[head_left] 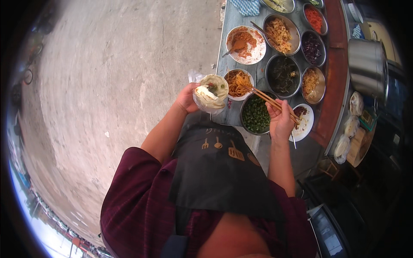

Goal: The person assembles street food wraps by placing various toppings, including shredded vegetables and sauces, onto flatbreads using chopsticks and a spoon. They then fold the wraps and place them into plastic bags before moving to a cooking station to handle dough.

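Observation:
My left hand is closed round a pale flatbread in a clear plastic bag. The bread gapes at the top, and a little dark green filling shows inside. Wooden chopsticks are gripped in my right hand. Their tips reach into a white bowl of orange-brown shreds, just right of the bread. Below the chopsticks lies a metal bowl of chopped greens. A white bowl with dark red sauce is beside my right wrist, with a spoon handle sticking out of it.
Several more bowls crowd the grey tabletop, including red-brown paste, dark strands and purple shreds. A chequered cloth lies at the far edge. Along the right stand a large steel pot and bagged breads.

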A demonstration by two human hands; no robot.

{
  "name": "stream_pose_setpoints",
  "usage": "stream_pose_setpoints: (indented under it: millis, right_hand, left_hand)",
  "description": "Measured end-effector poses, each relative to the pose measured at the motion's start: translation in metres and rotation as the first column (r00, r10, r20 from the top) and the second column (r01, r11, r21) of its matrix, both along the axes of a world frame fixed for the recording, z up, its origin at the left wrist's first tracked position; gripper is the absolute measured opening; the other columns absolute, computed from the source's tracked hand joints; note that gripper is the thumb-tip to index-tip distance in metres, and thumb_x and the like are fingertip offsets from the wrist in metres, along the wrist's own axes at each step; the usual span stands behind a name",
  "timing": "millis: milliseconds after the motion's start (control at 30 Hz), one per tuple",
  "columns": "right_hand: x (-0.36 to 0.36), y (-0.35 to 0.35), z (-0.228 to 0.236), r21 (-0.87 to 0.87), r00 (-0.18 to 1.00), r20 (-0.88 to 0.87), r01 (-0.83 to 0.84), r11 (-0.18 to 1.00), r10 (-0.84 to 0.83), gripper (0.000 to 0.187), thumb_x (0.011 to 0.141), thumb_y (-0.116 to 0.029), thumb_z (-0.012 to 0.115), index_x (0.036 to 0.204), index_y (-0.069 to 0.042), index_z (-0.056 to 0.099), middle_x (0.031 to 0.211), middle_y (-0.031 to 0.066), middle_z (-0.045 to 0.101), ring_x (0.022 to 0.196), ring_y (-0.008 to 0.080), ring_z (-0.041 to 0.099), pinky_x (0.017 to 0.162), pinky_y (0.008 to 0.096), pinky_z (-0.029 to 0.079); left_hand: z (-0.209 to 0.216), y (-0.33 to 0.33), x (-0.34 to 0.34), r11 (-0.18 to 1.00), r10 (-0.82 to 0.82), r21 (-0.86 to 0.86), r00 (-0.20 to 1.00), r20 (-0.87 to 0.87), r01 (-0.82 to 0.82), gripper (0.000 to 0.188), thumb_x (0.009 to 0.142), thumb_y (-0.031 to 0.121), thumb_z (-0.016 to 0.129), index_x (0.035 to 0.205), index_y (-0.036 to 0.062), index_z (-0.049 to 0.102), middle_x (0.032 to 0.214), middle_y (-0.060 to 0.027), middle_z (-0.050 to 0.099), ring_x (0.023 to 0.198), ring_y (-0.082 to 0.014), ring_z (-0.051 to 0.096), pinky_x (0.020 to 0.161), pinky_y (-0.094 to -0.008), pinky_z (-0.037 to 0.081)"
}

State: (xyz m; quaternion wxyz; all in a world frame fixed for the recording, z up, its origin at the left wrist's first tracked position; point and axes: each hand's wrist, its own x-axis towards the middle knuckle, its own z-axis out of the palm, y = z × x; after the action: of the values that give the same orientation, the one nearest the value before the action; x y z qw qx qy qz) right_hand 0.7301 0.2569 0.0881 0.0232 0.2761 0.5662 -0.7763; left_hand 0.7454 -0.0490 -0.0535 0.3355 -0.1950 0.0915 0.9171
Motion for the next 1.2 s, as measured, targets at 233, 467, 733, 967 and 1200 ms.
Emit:
stream_pose_setpoints:
  millis: [233, 467, 733, 967, 1200]
  right_hand:
    - [0.014, -0.019, 0.057, -0.136, 0.998, -0.018, -0.067, 0.988, 0.066, 0.032, 0.102, -0.023, 0.047, 0.107, 0.006, 0.058, 0.094, 0.0185, 0.068, 0.084, 0.0266, 0.07, 0.073, 0.0297, 0.06]
    - [0.04, -0.017, 0.069, 0.128, 0.977, -0.176, -0.097, 0.987, 0.119, 0.04, 0.104, -0.027, 0.043, 0.114, 0.009, 0.055, 0.1, 0.0213, 0.066, 0.087, 0.0281, 0.07, 0.076, 0.0314, 0.059]
    - [0.06, 0.007, 0.062, 0.221, 0.971, -0.173, -0.124, 0.967, 0.164, 0.037, 0.103, -0.023, 0.045, 0.11, 0.011, 0.058, 0.098, 0.02, 0.066, 0.086, 0.0276, 0.07, 0.075, 0.0318, 0.059]
    - [0.037, 0.031, 0.063, 0.216, 0.928, -0.179, -0.286, 0.934, 0.326, 0.034, 0.102, -0.021, 0.048, 0.107, 0.011, 0.06, 0.097, 0.0187, 0.067, 0.086, 0.0258, 0.07, 0.074, 0.031, 0.059]
    - [0.017, 0.157, 0.082, 0.084, 0.925, -0.341, -0.148, 0.985, 0.168, 0.036, 0.102, -0.024, 0.048, 0.109, 0.009, 0.06, 0.098, 0.0213, 0.068, 0.086, 0.028, 0.07, 0.074, 0.0324, 0.06]
  left_hand:
    - [0.02, 0.023, -0.028, 0.991, -0.083, 0.097, 0.991, -0.109, 0.094, 0.07, 0.082, 0.038, 0.06, 0.137, -0.0021, 0.045, 0.135, -0.0209, 0.053, 0.121, -0.0356, 0.055, 0.107, -0.05, 0.039]
    - [0.04, 0.045, -0.047, 0.977, -0.093, 0.171, 0.978, -0.187, 0.126, 0.074, 0.081, 0.041, 0.061, 0.138, -0.0021, 0.043, 0.135, -0.0213, 0.052, 0.122, -0.0363, 0.053, 0.108, -0.0496, 0.039]
    - [0.062, 0.071, -0.048, 0.977, -0.004, 0.209, 0.991, -0.136, 0.032, 0.076, 0.081, 0.045, 0.058, 0.141, 0.0018, 0.041, 0.14, -0.0214, 0.048, 0.127, -0.0385, 0.048, 0.109, -0.053, 0.036]
    - [0.07, 0.108, -0.054, 0.973, -0.041, 0.22, 0.986, -0.164, 0.077, 0.077, 0.08, 0.047, 0.057, 0.14, 0.0007, 0.042, 0.14, -0.0224, 0.048, 0.127, -0.0396, 0.049, 0.108, -0.0534, 0.037]
    - [0.076, 0.154, -0.064, 0.992, 0.021, 0.124, 0.994, -0.108, -0.007, 0.071, 0.083, 0.049, 0.052, 0.135, 0.0018, 0.049, 0.135, -0.022, 0.053, 0.122, -0.041, 0.052, 0.104, -0.0563, 0.041]
